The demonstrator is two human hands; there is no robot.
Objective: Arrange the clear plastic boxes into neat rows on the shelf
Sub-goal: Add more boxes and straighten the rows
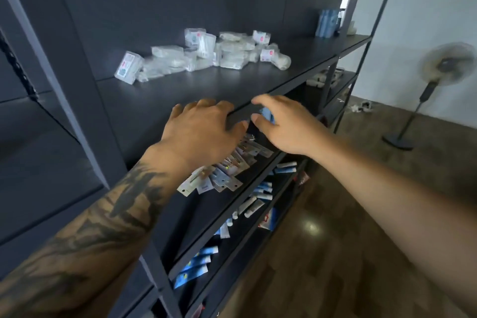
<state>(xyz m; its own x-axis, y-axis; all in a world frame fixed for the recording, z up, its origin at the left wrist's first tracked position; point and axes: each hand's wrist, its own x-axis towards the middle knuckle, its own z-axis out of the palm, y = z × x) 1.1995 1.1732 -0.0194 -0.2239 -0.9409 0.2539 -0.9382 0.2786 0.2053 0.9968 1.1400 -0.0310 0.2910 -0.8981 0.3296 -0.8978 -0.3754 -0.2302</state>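
text: none legible | clear plastic boxes at back of shelf: white labels with red and teal marks, too blurred to read | blue tubes on lower shelves: print too small to read

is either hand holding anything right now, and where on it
The right hand pinches a small blue item between thumb and fingers; which part, cannot be told. The left hand holds nothing.
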